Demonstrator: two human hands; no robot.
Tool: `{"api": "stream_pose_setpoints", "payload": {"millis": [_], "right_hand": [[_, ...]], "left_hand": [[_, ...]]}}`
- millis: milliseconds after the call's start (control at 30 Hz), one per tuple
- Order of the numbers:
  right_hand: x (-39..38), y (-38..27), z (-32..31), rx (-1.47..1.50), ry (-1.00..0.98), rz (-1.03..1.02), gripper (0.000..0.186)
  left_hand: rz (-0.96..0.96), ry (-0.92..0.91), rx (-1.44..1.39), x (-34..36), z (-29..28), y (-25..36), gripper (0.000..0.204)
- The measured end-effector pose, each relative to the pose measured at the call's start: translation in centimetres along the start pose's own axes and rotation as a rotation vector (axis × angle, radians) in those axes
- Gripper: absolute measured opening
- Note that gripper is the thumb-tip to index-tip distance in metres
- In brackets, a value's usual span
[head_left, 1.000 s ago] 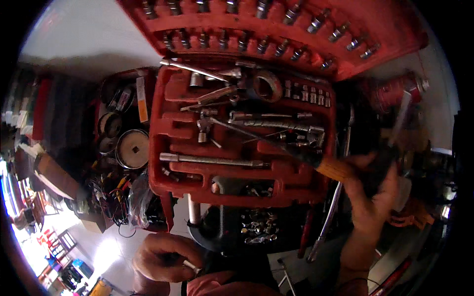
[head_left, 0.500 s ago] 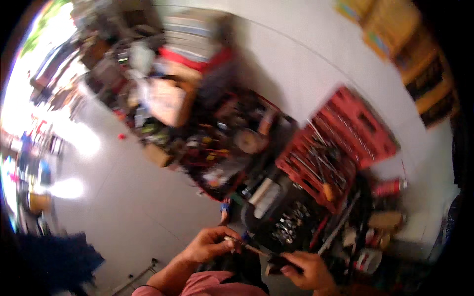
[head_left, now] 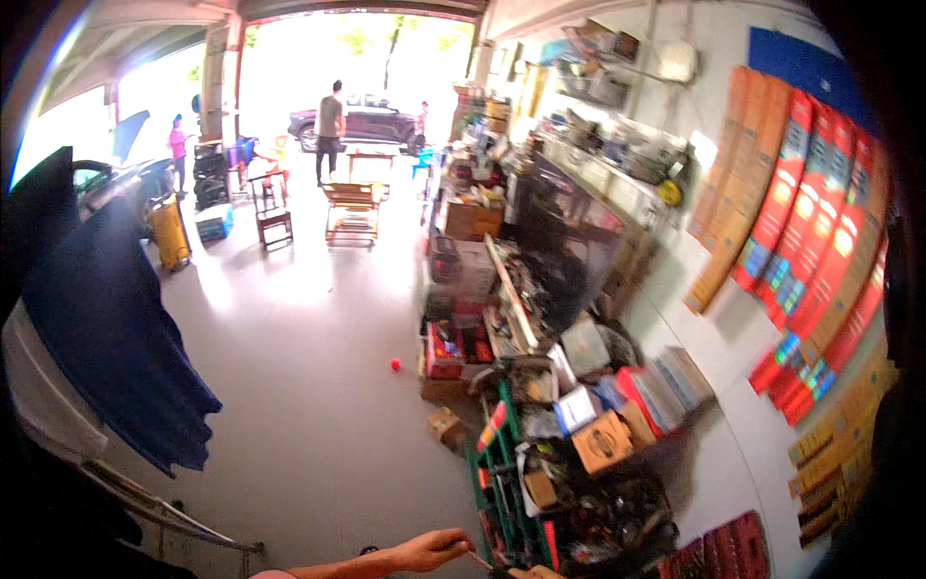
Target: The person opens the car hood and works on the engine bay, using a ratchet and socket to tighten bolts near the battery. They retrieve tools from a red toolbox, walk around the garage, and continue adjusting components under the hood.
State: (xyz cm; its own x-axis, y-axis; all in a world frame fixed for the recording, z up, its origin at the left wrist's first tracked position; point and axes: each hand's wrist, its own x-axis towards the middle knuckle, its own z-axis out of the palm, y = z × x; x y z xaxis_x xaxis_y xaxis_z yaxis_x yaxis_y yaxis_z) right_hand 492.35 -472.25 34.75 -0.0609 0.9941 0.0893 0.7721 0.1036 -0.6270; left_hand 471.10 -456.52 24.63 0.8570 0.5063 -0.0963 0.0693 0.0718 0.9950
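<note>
My left hand [head_left: 429, 552] reaches in from the bottom edge, fingers pinched on a thin pale rod [head_left: 479, 559] that points to the right. Only the top of my right hand [head_left: 536, 573] shows at the bottom edge, just past the rod's end, and its fingers are hidden. Both hands hover in front of a green metal rack [head_left: 502, 463] piled with boxes and parts. The corner of a red tool case [head_left: 733, 550] lies at the lower right.
Cluttered shelves and a cardboard box [head_left: 603, 441] line the right side under a wall of red and orange packets [head_left: 810, 241]. A dark blue cloth [head_left: 106, 328] hangs at the left. On the open grey floor lies a small red ball [head_left: 394, 364]. Wooden stools [head_left: 275, 224] and a standing person [head_left: 331, 125] are far off.
The view has swung up from the open red tool case to the whole workshop. My hands have dropped to the bottom edge, still close together around the thin rod.
</note>
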Motion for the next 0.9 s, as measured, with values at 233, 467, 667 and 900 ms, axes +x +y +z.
{"api": "stream_pose_setpoints", "payload": {"millis": [233, 467, 667, 900], "right_hand": [[20.4, -6.3, 5.4, 0.292, -0.059, 0.07, 0.034], [44.6, -2.2, 13.6, 1.458, -0.277, 0.455, 0.046], [67.5, -6.7, 25.1, 0.617, -0.578, -0.03, 0.032], [89.4, -21.8, 35.7, 0.655, -0.962, -0.623, 0.032]], "left_hand": [[0.216, 0.11, 0.233, -0.2, -20.4, 4.6, 0.026], [0.133, 0.584, 0.176, 1.7, -39.8, 2.0, 0.02], [-0.226, 0.97, -0.212, -2.0, -56.0, -1.2, 0.023], [-0.128, 1.498, -0.511, -9.2, -65.3, -5.5, 0.028]]}}
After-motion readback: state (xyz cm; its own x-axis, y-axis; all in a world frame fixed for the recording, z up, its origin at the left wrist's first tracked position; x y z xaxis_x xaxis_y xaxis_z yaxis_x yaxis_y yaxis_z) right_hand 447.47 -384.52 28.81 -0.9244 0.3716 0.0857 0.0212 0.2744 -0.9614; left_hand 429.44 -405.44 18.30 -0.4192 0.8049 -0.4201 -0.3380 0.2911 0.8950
